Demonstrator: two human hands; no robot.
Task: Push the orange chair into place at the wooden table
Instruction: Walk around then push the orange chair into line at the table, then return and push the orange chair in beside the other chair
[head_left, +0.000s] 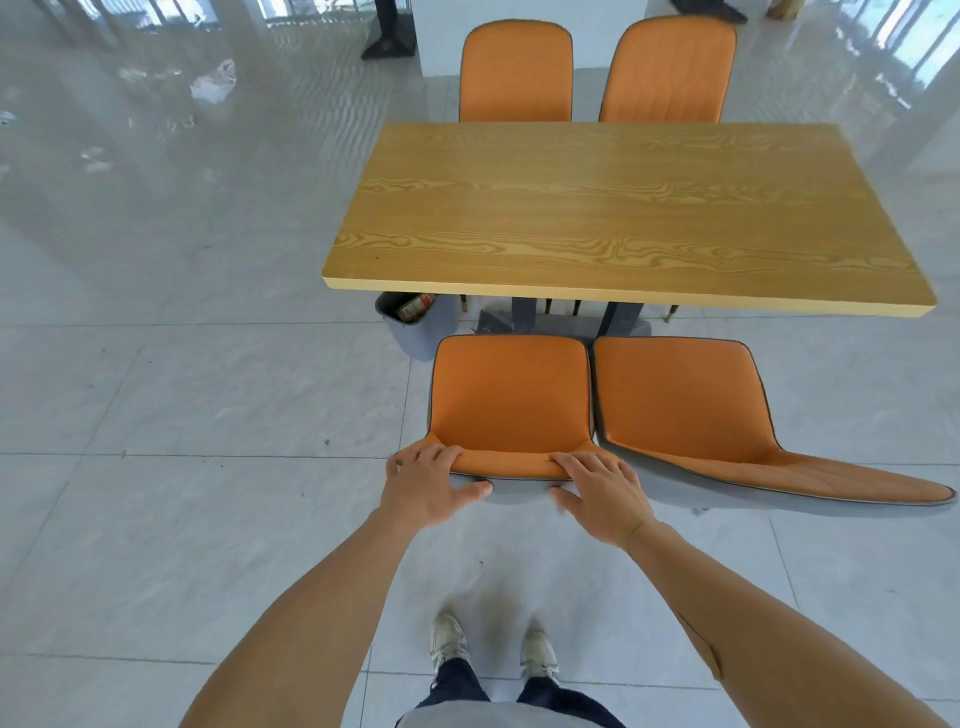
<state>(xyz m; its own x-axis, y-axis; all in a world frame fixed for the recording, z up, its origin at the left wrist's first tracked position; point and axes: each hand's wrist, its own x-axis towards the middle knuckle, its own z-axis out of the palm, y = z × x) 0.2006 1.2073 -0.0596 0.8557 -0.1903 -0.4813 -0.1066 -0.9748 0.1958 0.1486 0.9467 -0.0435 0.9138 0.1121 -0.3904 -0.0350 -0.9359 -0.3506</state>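
Observation:
An orange chair (511, 395) with a grey back stands in front of me, its seat facing the wooden table (618, 208) and just short of the table's near edge. My left hand (428, 486) grips the left end of the chair's backrest top, fingers curled over it and thumb on the grey back. My right hand (597, 491) grips the right end of the same backrest top, fingers over the orange edge.
A second orange chair (685, 405) stands touching the first on its right. Two more orange chairs (517, 73) sit at the table's far side. A grey waste bin (415, 325) is under the table's near left corner. Pale tiled floor lies all around.

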